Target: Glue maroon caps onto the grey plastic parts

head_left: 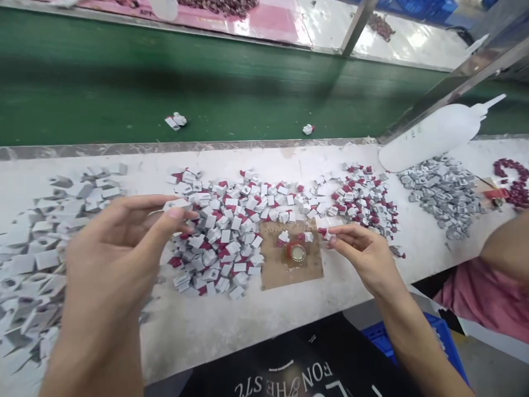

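My left hand (119,242) pinches a light-grey plastic piece (177,205) between thumb and fingers, above the left edge of a pile of grey-and-red pieces (225,237). In my right hand (366,256), the fingertips close on a small red-and-white piece (325,234). That hand hovers by the right edge of a brown cardboard square (273,273). On the cardboard stands a small round cap (298,253) with a pale middle, and two small red-and-white pieces (284,237) lie just behind it.
Larger grey pieces (45,259) spread at the left. A white squeeze bottle (433,135) leans at the right near a grey heap (440,193). Behind the table runs a green conveyor belt (248,94). Another person's arm (506,248) is at the right; a blue crate (446,342) stands below.
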`<state>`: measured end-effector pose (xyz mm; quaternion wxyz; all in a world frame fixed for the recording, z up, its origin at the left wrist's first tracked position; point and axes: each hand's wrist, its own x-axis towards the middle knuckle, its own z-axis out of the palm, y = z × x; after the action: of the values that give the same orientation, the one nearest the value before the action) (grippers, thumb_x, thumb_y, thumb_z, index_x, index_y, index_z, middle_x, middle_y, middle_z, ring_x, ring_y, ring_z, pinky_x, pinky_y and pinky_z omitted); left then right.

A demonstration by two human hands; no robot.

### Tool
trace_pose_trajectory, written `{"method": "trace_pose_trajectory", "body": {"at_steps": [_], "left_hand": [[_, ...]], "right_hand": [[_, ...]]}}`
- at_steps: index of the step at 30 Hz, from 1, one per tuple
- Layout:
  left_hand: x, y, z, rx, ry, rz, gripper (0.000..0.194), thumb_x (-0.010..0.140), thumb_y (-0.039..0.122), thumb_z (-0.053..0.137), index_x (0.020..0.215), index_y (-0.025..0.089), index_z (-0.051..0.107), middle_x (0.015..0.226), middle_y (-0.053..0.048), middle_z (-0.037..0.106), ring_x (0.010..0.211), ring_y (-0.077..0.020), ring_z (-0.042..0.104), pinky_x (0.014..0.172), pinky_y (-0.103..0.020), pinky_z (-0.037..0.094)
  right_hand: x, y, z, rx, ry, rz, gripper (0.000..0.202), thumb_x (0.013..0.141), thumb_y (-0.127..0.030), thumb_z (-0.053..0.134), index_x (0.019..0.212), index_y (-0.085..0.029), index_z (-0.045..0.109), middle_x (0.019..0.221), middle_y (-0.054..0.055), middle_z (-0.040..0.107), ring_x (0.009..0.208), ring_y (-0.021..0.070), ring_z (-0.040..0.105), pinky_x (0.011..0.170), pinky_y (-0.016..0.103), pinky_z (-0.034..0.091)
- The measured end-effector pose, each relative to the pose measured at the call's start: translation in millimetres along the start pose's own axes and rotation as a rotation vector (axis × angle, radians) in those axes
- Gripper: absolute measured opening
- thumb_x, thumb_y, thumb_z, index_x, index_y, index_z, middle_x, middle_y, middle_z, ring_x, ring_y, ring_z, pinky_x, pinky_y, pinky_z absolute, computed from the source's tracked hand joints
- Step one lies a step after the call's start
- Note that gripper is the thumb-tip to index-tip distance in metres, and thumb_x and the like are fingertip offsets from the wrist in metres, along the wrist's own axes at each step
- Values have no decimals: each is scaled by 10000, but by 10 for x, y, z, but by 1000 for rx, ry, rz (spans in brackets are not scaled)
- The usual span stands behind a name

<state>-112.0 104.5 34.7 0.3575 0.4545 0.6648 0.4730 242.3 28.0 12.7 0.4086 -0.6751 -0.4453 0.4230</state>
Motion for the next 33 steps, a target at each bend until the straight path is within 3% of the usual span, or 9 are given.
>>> {"method": "trace_pose_trajectory", "body": {"at_steps": [4, 8, 12, 14, 17, 22, 27, 33], "left_hand": [[-275, -8, 171, -97, -32, -46, 157, 970, 193, 919, 1099, 283, 919, 806, 47, 804, 747, -192, 702, 696, -354, 579], [-451, 40, 305, -86, -142, -102, 83, 1082, 295, 848, 1060, 292, 927, 735, 43, 736, 652, -167, 640, 644, -352, 545], [-523, 59, 385, -155, -121, -105, 131, 1119, 333, 827, 1030, 275, 903, 954, 4, 841, 794, -182, 779, 721, -332, 670], [-520, 23, 377, -205, -179, -133, 139, 1099, 397, 861, 1073, 267, 905, 1104, -35, 872, 872, -203, 818, 727, -323, 703], [-489, -51, 328, -190, -292, -190, 221, 1047, 473, 922, 1136, 270, 920, 1036, -49, 862, 798, -182, 786, 689, -282, 687], [-491, -33, 311, -92, -315, -155, 184, 1043, 423, 919, 1177, 297, 928, 975, -38, 859, 745, -175, 771, 631, -256, 649], [-629, 139, 499, -97, -480, -30, 186, 1054, 313, 894, 1236, 332, 923, 1055, -21, 861, 859, -172, 811, 769, -252, 695], [-707, 293, 775, -366, -635, -194, 100, 1036, 239, 909, 1123, 288, 900, 1007, -5, 909, 879, -171, 862, 825, -246, 726]], "right_hand": [[-220, -57, 83, -12, -2, -105, 59, 992, -371, 926, 1003, -322, 957, 1067, 65, 940, 1043, 300, 908, 938, 461, 770], [-389, -120, 208, -77, -46, -232, 183, 1035, -230, 879, 1111, -370, 967, 1128, 37, 957, 1086, 301, 922, 969, 480, 775], [-427, -106, 279, -137, -67, -282, 240, 1043, -192, 849, 1142, -377, 967, 1144, 31, 961, 1113, 333, 934, 980, 533, 794], [-420, -91, 291, -144, -67, -285, 235, 1050, -199, 842, 1144, -376, 965, 1146, 31, 961, 1120, 337, 935, 984, 543, 797], [-414, -86, 292, -137, -60, -289, 219, 1054, -216, 843, 1133, -379, 965, 1128, 29, 960, 1103, 335, 935, 973, 544, 797], [-414, -140, 269, -61, -35, -229, 187, 1038, -232, 872, 1095, -381, 969, 1102, 37, 953, 1078, 323, 915, 945, 513, 774], [-317, -200, 254, 220, -60, -79, 120, 1012, -329, 947, 1096, -410, 977, 1094, 27, 934, 1017, 268, 888, 875, 421, 754], [-162, -244, 282, 467, -91, 100, 221, 911, -515, 1050, 1085, -407, 967, 1157, 24, 953, 1145, 334, 910, 1079, 582, 746]]}}
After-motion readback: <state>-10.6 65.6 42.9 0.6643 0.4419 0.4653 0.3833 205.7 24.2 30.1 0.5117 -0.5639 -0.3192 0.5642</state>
